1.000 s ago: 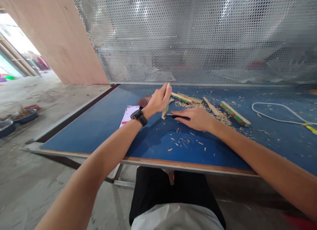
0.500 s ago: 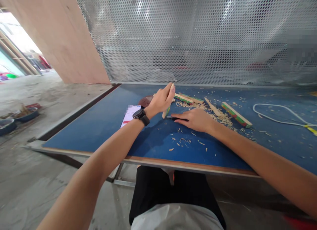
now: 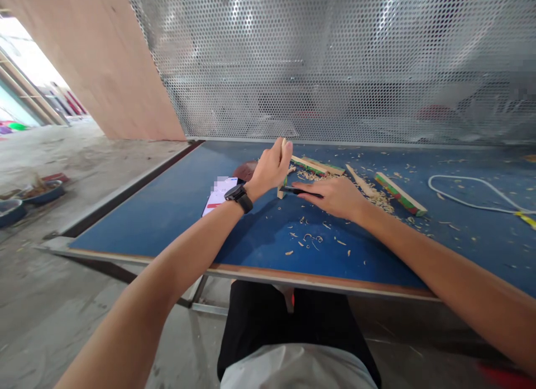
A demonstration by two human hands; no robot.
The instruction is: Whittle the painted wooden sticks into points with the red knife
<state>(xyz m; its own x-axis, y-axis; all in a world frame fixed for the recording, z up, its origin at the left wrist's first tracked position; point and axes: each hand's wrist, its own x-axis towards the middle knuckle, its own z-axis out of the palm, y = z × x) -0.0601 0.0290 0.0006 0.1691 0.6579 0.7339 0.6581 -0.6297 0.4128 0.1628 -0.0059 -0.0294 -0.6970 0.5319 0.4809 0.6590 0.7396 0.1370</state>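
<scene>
My left hand [image 3: 271, 164], with a black watch on its wrist, is closed around the upper part of a wooden stick [image 3: 281, 193]. The stick stands nearly upright, its pale lower end showing below my fingers near the blue tabletop. In my right hand [image 3: 337, 196] is a dark-handled knife [image 3: 302, 191]. Its blade points left and meets the stick's lower part below my left hand. Curled wood shavings [image 3: 312, 239] lie on the table in front of both hands, with a thicker heap behind my right hand.
Painted wood strips [image 3: 400, 194] and a pale pointed piece [image 3: 360, 180] lie beyond my right hand. A phone [image 3: 221, 194] rests by my left wrist, a brown object [image 3: 245, 170] behind it. A white cord [image 3: 469, 206] loops at right. Perforated metal sheet [image 3: 318, 65] stands behind the table.
My right hand and the knife have moved slightly up along the stick. The left hand has shifted a little left, and the stick is now more upright.
</scene>
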